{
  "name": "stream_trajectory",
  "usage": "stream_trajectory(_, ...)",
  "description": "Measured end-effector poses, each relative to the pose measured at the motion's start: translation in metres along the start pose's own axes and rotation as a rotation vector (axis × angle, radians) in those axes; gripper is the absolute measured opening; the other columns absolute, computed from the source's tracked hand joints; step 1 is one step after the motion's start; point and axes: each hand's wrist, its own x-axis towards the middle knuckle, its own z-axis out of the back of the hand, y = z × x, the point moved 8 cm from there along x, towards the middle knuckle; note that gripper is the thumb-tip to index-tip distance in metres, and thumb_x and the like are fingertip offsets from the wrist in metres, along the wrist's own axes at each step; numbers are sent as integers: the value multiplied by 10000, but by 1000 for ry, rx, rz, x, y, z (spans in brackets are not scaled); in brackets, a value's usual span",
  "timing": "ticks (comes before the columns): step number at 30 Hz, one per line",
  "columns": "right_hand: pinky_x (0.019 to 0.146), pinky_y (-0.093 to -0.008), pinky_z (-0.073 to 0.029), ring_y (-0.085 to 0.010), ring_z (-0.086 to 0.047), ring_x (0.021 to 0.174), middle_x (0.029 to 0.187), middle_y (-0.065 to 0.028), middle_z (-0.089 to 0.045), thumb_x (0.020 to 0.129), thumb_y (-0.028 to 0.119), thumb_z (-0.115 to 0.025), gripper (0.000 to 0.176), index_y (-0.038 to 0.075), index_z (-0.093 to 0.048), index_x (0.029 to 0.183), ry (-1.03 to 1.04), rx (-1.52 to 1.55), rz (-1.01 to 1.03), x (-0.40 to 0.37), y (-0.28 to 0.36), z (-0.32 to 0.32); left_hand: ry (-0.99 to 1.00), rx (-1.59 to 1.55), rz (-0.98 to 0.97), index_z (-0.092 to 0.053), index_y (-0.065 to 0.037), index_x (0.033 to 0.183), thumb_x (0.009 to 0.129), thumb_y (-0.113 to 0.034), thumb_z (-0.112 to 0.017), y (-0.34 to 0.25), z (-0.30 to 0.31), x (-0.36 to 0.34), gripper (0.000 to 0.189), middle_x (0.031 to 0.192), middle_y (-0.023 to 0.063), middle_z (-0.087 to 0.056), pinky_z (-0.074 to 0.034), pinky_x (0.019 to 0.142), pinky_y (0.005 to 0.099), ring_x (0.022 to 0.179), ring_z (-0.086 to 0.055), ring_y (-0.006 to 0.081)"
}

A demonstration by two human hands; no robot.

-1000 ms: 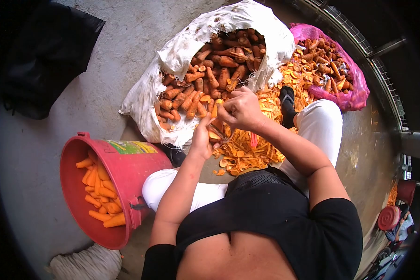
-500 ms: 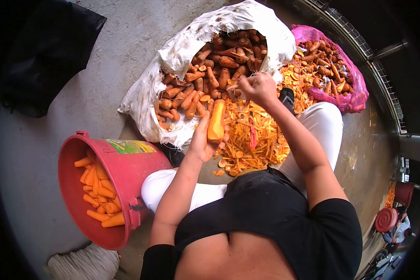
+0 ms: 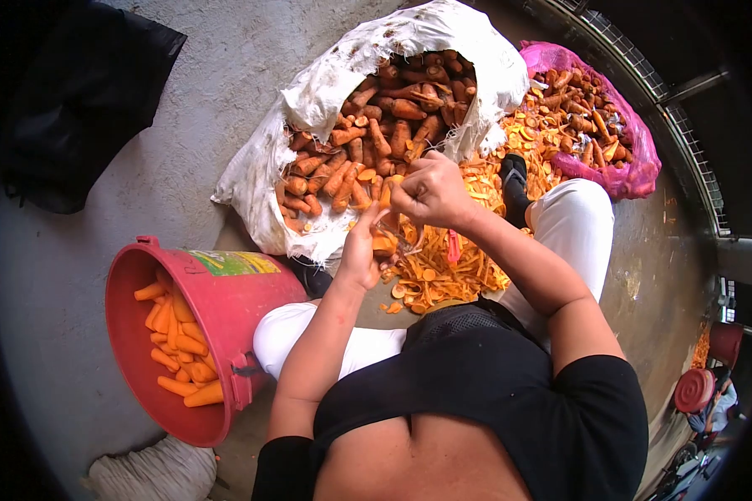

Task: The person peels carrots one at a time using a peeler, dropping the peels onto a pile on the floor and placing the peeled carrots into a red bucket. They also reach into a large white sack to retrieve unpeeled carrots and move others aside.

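Observation:
A carrot (image 3: 384, 243), smooth and bright orange where it shows, lies in my left hand (image 3: 362, 255), whose fingers curl round it. My right hand (image 3: 433, 189) is closed in a fist over the carrot's far end, touching or almost touching it. Whatever the right fingers grip is hidden by the hand. Below both hands spreads a heap of orange peelings and cut slices (image 3: 447, 280). A small red object (image 3: 454, 247) shows above that heap, too small to name.
An open white sack (image 3: 259, 179) of unpeeled carrots stands in front. Behind it on the right is a pink sack (image 3: 639, 171) of carrots. A tilted red bucket (image 3: 246, 288) at left holds peeled carrots. Another person (image 3: 714, 409) sits far right.
My right hand has come down and left from above the peelings onto the carrot, now covering its far end. My left hand stays in place round the carrot.

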Motion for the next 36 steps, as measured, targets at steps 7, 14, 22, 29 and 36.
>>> stream_trajectory(7,670,-349,-463,-180,-519,484,451,-36,-538,859,403,-487,462,138,-654,520,-45,-498,-322,-1,-119,15,153,49,11,-507,-64,1091,959,-450,-402,10,-10,-4,422,649,62,-571,-287,304,211,404,-499,125)
stream_trajectory(14,670,-343,-474,-140,-564,491,517,-28,-615,887,397,-472,429,177,-725,620,176,-245,-785,-13,-120,26,185,-131,35,-509,-80,1166,959,-497,-362,0,-14,-6,488,713,66,-564,-350,363,214,475,-516,133)
stream_trajectory(22,549,-350,-362,-209,-469,480,446,-41,-480,729,240,-615,309,114,-569,450,-47,-4,-59,0,7,9,52,-116,48,-577,-110,1082,947,-458,-411,3,3,7,408,754,18,-622,-389,386,242,534,-573,116)
stream_trajectory(29,580,-332,-424,-141,-484,499,441,2,-507,802,254,-573,294,174,-685,542,-74,-190,-183,-1,-37,9,176,-33,23,-545,-70,1038,945,-447,-429,3,-9,-7,405,681,56,-590,-337,326,209,459,-539,131)
stream_trajectory(36,715,-358,-462,-242,-620,540,517,-103,-599,851,392,-439,464,106,-689,584,8,-643,-690,-31,-166,39,250,-50,51,-524,-55,1045,961,-455,-379,-3,-20,-16,434,688,71,-580,-342,334,207,457,-532,142)
